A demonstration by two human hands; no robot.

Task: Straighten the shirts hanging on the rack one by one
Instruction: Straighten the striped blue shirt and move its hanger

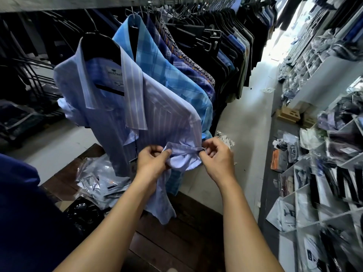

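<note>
Both hands, left point(152, 160) and right point(213, 154), pinch the pale lilac striped cotton shirt's short sleeve cuff point(182, 156); uneven pulling risks dragging it off its black hanger point(98, 46).

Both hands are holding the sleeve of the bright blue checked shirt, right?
No. In the head view, the left hand and right hand hold the sleeve of the pale striped shirt in front; the blue checked shirt hangs behind it.

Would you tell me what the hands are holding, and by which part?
The left hand and right hand both pinch the striped shirt by its sleeve end.
</note>
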